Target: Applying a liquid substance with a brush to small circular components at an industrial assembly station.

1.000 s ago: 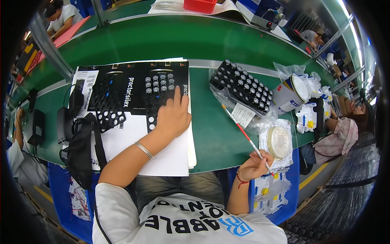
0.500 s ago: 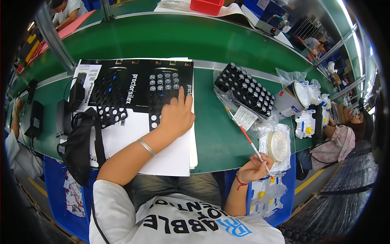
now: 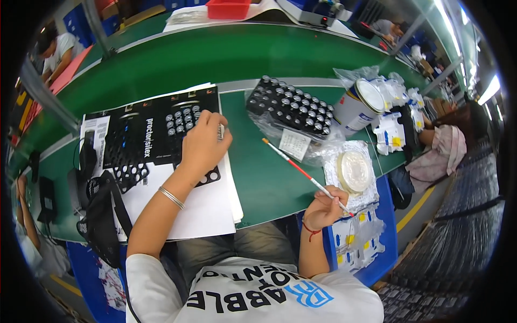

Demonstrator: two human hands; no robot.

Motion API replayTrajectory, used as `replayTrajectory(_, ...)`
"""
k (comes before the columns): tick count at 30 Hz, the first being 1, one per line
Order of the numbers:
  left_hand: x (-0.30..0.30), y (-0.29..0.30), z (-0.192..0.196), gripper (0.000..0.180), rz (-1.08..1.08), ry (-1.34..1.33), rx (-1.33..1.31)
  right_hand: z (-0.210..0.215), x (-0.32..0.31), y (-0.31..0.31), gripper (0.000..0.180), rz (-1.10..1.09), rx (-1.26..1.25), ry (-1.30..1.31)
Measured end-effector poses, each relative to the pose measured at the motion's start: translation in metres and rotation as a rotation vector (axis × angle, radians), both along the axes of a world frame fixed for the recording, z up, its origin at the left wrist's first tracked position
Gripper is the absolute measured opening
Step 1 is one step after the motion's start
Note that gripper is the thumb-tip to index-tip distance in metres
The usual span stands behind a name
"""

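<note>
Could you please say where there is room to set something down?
The green worktop is bare between the paper sheets and the paintbrush in the right hand. Crowded areas: right, around the knob tray, metal can and round dish; left, around the black fabric bundle.

Far side: red bin (image 3: 228,9), machine (image 3: 308,13) just right of it. Upper left, co-worker (image 3: 64,51) bent over pink surface (image 3: 72,67). Black mesh bag (image 3: 102,229) at left; clear-wrapped stacks (image 3: 458,237) lower right.

Brightly lit across the green worktop (image 3: 264,175), falling to black round the rim.
Lit from lamps (image 3: 490,90) at upper right, glaring white; glinting off plastic-wrapped stacks (image 3: 458,237) below; bowed strongly toward the edges, softening in the background.
</note>
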State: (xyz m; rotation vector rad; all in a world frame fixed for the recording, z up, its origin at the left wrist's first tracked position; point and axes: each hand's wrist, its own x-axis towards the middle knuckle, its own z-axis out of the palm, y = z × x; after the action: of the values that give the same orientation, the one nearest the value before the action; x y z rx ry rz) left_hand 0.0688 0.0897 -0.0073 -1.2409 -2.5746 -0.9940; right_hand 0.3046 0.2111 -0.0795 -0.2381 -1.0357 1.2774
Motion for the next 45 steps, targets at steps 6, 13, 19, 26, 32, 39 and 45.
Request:
replayTrajectory(6,-0.016,0.061,0.014,0.023,-0.005,0.009,0.162,0.012,0.012,0.004,0.016,0.107,-0.172,0.110)
replayTrajectory(13,-0.075,0.130,-0.019,0.042,-0.084,-0.177,0.224,0.026,0.042,-0.003,0.012,0.199,-0.307,0.215)
replayTrajectory(19,-0.078,0.146,-0.021,0.033,-0.142,-0.215,0.294,0.030,0.067,0.001,0.012,0.125,-0.350,0.255)
replayTrajectory(26,-0.073,0.135,-0.005,0.028,-0.125,-0.354,0.523,0.039,0.074,0.004,0.012,0.170,-0.309,0.280)
replayTrajectory(32,-0.006,0.066,0.032,0.027,-0.321,-0.573,0.543,0.055,0.103,0.029,0.013,-0.113,-0.163,0.143)
replayTrajectory(39,0.039,-0.031,0.026,0.032,-0.297,-0.586,0.252,0.079,0.136,0.042,0.022,-0.649,0.152,-0.385)
replayTrajectory(45,0.027,-0.059,0.001,0.032,-0.330,-0.826,0.325,0.076,0.123,0.036,0.021,-0.684,0.238,-0.678)
